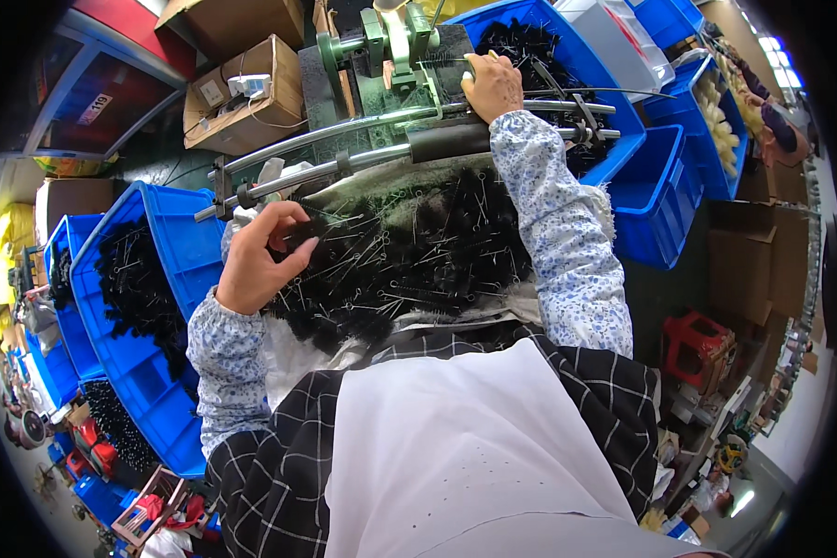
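— While the left hand (256,260) sits over the heap of black wire brushes (409,260) on the lap, what are its fingers doing?

— Thumb and forefinger are drawn together at the tips, pinching what looks like one thin brush stem at the heap's upper left corner; the other fingers curl loosely behind. (The stem itself is too fine to make out for certain.)

— And the right hand (493,86)?

— It is stretched well forward, resting at the green machine (391,46) above the two long metal bars (418,130). Its fingers are bent and held together, knuckles up; whether they grip a brush at the machine's mouth I cannot tell, since the back of the hand hides the tips.

— Which way do the brushes lie from the fingers?

— The heap spreads to the right of the left hand and just below its fingertips, touching them. The brushes lie every which way, no common long axis, though many stems near the pinch run roughly left to right. The left hand is plainly the nearer one; the right is well apart, beyond the bars.

— What else is close?

— A blue bin (172,270) of the same brushes stands just left of the left forearm, another blue crate (577,56) behind the right hand.
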The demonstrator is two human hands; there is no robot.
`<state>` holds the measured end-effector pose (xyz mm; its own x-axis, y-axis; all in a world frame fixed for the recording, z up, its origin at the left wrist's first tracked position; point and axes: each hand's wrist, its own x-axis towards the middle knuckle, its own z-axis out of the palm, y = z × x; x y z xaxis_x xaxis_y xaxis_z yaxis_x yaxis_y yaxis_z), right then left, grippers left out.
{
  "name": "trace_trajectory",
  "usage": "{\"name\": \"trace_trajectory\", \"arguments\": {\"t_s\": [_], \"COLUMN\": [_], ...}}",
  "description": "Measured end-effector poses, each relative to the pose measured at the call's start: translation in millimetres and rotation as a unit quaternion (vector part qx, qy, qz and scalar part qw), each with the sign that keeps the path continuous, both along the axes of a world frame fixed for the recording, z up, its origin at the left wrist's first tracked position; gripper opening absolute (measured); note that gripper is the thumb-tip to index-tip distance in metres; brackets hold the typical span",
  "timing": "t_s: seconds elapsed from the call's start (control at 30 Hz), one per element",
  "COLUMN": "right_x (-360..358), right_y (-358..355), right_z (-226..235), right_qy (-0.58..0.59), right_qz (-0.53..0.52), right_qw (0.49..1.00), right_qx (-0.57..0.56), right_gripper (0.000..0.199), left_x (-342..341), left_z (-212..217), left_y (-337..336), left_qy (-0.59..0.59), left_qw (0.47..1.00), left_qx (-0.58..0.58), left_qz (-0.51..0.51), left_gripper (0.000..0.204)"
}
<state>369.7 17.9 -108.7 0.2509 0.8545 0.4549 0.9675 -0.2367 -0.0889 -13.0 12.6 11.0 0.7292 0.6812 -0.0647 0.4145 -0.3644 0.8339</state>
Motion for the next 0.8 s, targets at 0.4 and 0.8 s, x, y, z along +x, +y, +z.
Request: {"name": "trace_trajectory", "arguments": {"t_s": [0.4, 0.8], "right_x": [-72, 51], "right_y": [27, 11], "right_z": [12, 13], "right_qy": [-0.020, 0.116], "right_qz": [0.012, 0.023], "right_qw": [1.000, 0.988], "right_qx": [0.004, -0.095], "right_gripper": [0.013, 0.024], "left_x": [16, 5], "left_z": [-1, -2], "left_y": [-3, 2], "left_qy": [-0.014, -0.050], "left_qw": [1.000, 0.998], "left_qx": [0.000, 0.025], "left_qz": [-0.010, 0.022], "left_gripper": [0.029, 0.026]}}
